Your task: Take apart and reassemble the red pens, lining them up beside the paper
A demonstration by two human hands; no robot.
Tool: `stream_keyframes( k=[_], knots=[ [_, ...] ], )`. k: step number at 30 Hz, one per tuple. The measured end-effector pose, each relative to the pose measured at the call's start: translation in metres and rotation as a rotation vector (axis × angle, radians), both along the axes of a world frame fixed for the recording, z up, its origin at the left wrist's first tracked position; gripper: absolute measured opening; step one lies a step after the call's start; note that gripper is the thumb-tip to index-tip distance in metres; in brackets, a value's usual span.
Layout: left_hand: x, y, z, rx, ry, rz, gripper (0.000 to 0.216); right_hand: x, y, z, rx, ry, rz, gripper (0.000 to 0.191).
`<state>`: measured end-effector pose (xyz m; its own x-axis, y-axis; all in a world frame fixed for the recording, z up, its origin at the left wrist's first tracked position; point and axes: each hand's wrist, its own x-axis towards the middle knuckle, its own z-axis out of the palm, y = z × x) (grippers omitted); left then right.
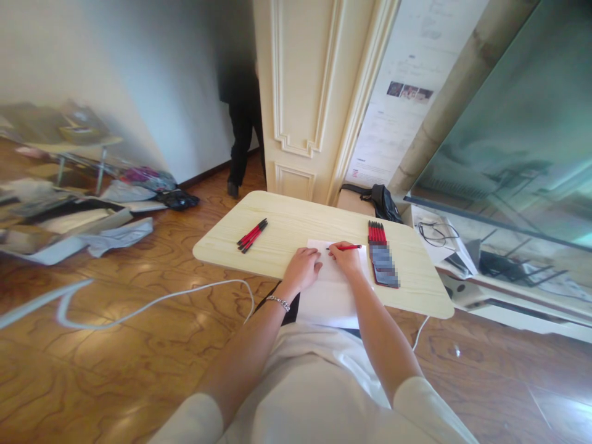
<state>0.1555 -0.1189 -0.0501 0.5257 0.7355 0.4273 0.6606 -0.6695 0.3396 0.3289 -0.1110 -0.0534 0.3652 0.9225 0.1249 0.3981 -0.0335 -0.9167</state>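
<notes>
A slim red pencil (346,247) is pinched by the right hand (346,259) over a white paper sheet (330,290); the sheet is pressed flat by the left hand (303,268), fingers loosely curled, on the pale wooden table (277,231).

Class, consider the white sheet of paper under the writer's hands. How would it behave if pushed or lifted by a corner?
The paper looks thin, so it would probably flop when lifted. On the smooth table it would likely slide easily; the left hand lying on it seems to pin it. Its near edge overhangs the table, so it might slip off.
</notes>
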Motion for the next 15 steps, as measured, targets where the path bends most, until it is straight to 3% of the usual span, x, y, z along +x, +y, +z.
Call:
stream_keyframes(
  k=[15],
  knots=[
    [0.0008,-0.0015,0.0026,-0.012,-0.022,0.003,0.025,-0.0012,-0.0044,0.0091,-0.050,-0.018,-0.002,0.017]
  ],
)
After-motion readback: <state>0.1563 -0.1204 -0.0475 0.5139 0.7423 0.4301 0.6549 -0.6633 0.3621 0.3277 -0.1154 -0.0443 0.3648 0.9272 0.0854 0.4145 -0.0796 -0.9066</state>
